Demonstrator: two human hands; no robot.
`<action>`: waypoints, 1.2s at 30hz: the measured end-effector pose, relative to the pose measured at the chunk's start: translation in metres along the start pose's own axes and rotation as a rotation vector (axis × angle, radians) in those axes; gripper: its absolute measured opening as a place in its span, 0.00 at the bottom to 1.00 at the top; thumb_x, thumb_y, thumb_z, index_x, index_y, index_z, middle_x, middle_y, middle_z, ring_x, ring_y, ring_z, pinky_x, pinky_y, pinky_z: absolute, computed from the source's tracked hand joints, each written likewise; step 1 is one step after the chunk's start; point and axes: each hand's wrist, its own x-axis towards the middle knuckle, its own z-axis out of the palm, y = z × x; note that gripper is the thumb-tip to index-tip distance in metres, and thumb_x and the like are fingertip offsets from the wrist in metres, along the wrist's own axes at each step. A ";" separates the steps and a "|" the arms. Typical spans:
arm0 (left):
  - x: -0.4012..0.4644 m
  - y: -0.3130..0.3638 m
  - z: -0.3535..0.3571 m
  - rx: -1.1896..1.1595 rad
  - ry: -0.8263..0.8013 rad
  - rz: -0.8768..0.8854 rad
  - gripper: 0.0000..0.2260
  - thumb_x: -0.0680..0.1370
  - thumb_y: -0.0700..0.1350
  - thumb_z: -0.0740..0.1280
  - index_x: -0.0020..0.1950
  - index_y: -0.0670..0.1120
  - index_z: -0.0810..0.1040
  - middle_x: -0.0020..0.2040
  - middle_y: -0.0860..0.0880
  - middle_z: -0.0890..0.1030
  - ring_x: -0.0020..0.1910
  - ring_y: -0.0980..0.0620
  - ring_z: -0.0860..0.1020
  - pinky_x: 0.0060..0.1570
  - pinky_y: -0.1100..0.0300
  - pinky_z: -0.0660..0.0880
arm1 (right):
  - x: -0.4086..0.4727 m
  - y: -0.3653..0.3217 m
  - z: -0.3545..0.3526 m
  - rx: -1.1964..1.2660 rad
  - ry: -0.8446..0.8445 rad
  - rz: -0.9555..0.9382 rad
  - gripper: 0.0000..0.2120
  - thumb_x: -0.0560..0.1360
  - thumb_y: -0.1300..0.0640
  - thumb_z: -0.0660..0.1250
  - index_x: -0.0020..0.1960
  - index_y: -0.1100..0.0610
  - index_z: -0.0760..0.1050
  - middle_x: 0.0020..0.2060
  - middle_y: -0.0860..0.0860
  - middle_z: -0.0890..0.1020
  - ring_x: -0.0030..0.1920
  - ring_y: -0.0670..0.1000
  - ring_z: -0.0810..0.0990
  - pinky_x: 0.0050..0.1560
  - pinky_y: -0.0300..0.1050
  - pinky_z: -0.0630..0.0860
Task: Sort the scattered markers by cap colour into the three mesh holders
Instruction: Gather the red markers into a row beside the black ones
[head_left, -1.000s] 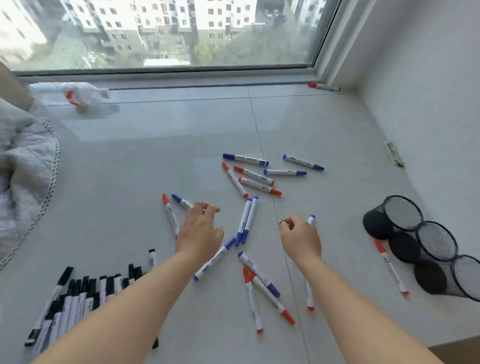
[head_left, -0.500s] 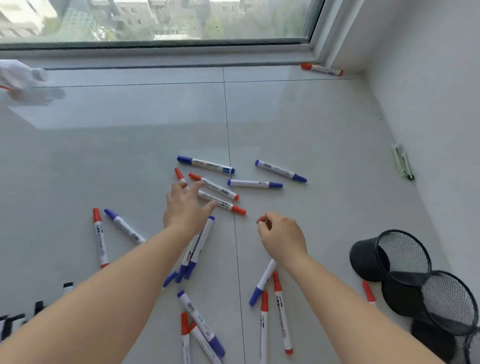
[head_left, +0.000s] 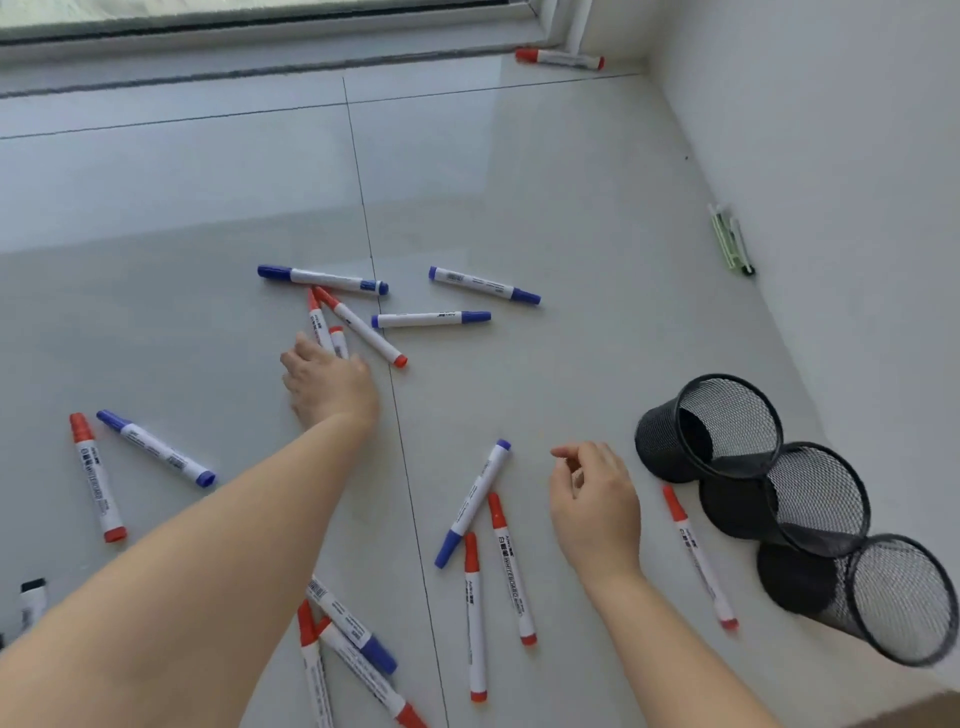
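My left hand covers two red-capped markers mid-floor; I cannot tell its grip. My right hand hovers loosely curled, empty, left of three mesh holders.

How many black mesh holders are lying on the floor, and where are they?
3. They lie on their sides in a row by the right wall: the far holder, the middle holder, and the near holder, each touching the next. None seems hidden.
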 end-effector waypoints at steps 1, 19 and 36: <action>0.000 0.000 0.000 -0.009 -0.001 0.005 0.23 0.78 0.45 0.59 0.70 0.38 0.58 0.66 0.37 0.65 0.63 0.38 0.67 0.60 0.46 0.65 | -0.006 0.012 -0.007 -0.061 0.071 0.005 0.07 0.72 0.65 0.64 0.48 0.59 0.77 0.41 0.50 0.77 0.46 0.54 0.74 0.45 0.44 0.68; -0.005 -0.014 -0.049 -0.089 -0.126 0.154 0.14 0.79 0.49 0.57 0.58 0.39 0.65 0.54 0.38 0.74 0.46 0.39 0.75 0.46 0.47 0.76 | -0.014 0.024 -0.004 -0.273 0.031 0.043 0.16 0.72 0.70 0.60 0.60 0.65 0.73 0.54 0.62 0.75 0.56 0.62 0.70 0.58 0.48 0.64; 0.029 -0.064 -0.086 -0.177 -0.186 0.142 0.14 0.79 0.55 0.57 0.48 0.44 0.67 0.36 0.49 0.71 0.31 0.52 0.71 0.27 0.59 0.67 | 0.094 -0.151 0.116 -0.305 -0.256 -0.469 0.15 0.79 0.54 0.58 0.59 0.63 0.71 0.55 0.58 0.73 0.56 0.56 0.70 0.53 0.44 0.67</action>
